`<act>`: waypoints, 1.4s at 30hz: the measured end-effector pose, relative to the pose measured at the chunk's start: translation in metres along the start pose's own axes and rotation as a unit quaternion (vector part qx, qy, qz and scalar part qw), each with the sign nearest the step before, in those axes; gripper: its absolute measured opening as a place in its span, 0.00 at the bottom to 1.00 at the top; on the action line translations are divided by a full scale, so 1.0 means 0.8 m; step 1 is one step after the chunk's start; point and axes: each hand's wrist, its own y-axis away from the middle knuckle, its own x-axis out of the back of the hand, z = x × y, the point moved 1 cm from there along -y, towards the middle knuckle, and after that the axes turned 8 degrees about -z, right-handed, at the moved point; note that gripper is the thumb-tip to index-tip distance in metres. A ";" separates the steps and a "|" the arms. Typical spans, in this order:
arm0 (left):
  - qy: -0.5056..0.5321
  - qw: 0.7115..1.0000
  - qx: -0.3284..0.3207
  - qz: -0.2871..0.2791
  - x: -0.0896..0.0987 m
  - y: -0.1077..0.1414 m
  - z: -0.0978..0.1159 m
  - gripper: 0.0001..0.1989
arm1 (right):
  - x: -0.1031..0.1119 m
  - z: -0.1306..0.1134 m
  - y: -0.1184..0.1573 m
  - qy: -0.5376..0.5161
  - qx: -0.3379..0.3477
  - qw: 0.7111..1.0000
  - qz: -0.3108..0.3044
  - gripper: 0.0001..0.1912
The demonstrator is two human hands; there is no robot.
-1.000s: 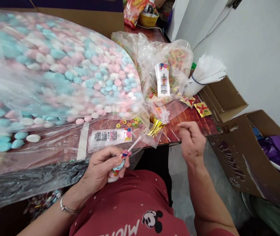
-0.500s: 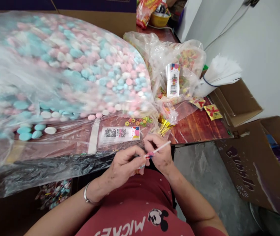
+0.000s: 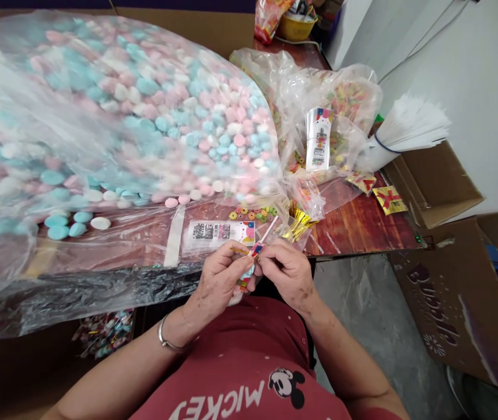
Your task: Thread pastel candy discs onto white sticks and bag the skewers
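A candy on a white stick [image 3: 269, 230], in a colourful printed wrapper, sits between my hands near the table's front edge. My left hand [image 3: 223, 274] is closed around its wrapped lower part, where pale blue candy shows through. A thin gold twist tie [image 3: 239, 249] lies by my left thumb and index finger, across the wrapper's gathered neck. My right hand [image 3: 288, 274] pinches at that neck from the other side; its fingertips partly hide what they grip. Just beyond my hands, flat printed wrappers [image 3: 220, 231] lie on the table, beside gold twist ties [image 3: 302, 224] and ring-shaped candies [image 3: 253, 213].
A huge clear bag of pastel marshmallows [image 3: 153, 116] covers the table's left side, with several loose marshmallows [image 3: 67, 224] in front. Behind right are a bag of ring candies [image 3: 349, 99], a wrapper stack [image 3: 318, 140] and white sticks [image 3: 415, 125]. Cardboard boxes [image 3: 437, 291] stand right.
The candy has turned so its stick points more steeply away from me. My right hand has shifted from the stick to the wrapper's neck. A gold tie now shows by my left thumb.
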 end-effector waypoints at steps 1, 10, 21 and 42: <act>-0.012 1.000 0.003 0.007 0.000 0.000 0.002 0.11 | -0.001 0.000 0.002 0.047 0.014 0.999 0.002 0.11; -0.135 0.972 0.148 -0.122 0.006 -0.020 0.048 0.04 | 0.022 -0.008 -0.008 0.346 0.313 0.873 -0.140 0.09; -0.172 0.919 0.258 -0.243 0.011 -0.011 0.041 0.03 | 0.035 -0.026 -0.004 0.343 0.340 0.841 -0.245 0.11; -0.633 0.557 -0.516 0.151 0.006 -0.001 0.036 0.09 | -0.029 -0.007 -0.048 -0.350 -0.200 0.912 0.073 0.11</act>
